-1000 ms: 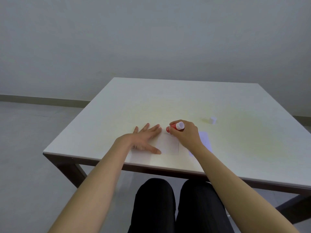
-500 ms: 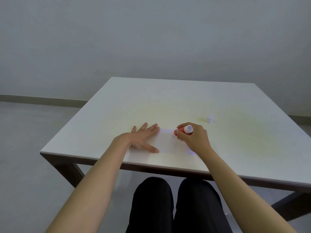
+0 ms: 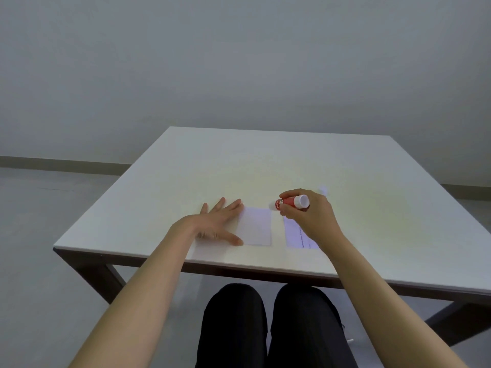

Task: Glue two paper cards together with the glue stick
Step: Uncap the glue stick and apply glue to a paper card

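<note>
A white paper card [image 3: 256,226] lies flat near the table's front edge. My left hand [image 3: 216,224] rests flat on the table, fingers spread, touching the card's left edge. A second, pale lilac card [image 3: 295,235] lies just to the right, partly hidden under my right hand [image 3: 309,217]. That hand grips a red glue stick [image 3: 288,202] with a white end. The stick is tilted, and its tip points left toward the white card's far right corner. The small white cap [image 3: 323,188] stands on the table behind my right hand.
The white table [image 3: 265,160] stretches away to a grey wall. Its front edge runs just below the cards. My legs in black trousers [image 3: 268,328] are under it. Grey floor lies to the left.
My right hand has moved to the right with the glue stick, off the white card. The lilac card has come into view. My left hand has stayed on the card's left edge.
</note>
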